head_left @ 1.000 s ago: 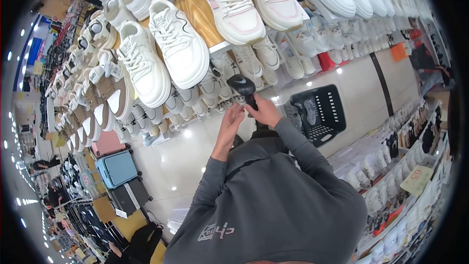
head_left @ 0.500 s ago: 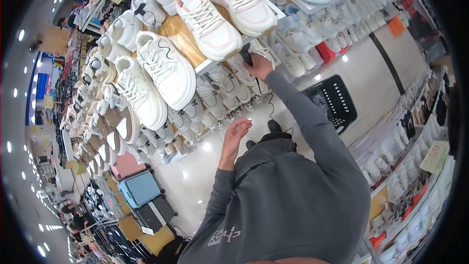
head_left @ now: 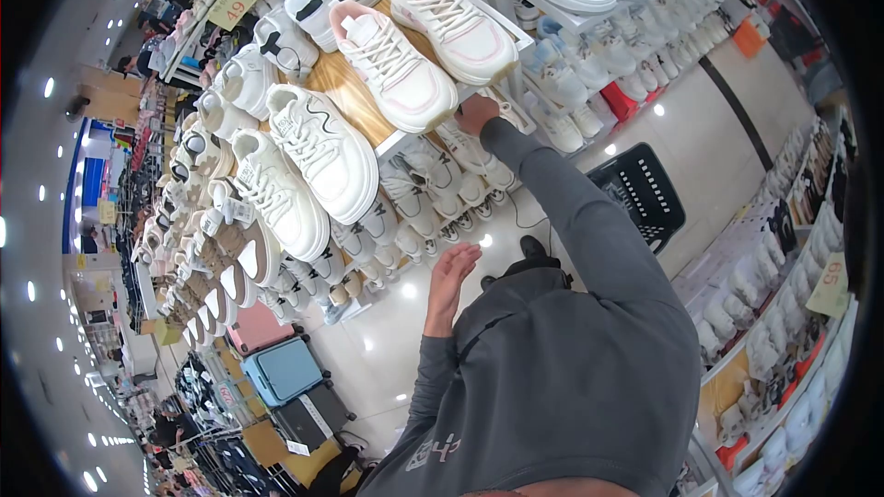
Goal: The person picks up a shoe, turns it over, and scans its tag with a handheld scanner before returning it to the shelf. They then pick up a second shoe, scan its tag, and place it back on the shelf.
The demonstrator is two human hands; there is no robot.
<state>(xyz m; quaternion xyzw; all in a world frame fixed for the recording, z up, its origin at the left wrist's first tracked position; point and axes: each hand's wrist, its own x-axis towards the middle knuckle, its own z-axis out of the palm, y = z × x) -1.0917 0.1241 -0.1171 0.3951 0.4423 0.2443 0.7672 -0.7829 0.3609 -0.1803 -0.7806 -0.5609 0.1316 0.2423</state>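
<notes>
Chunky sneakers point(head_left: 318, 152): white, smooth, thick-soled, on the wooden shelf point(head_left: 348, 97).
Pink-trimmed sneaker point(head_left: 396, 60): laced, rounded toe at the shelf's front edge.
Left hand point(head_left: 453, 267): we note it flat, fingers straight and together, holding nothing.
Right hand point(head_left: 476, 113): at the shelf's front edge, just beside that sneaker; we cannot tell its finger state.
Basket point(head_left: 645, 193): black perforated plastic.

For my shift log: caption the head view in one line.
Right hand at the shelf edge beneath a pink-trimmed sneaker; left hand open and empty over the floor.
</notes>
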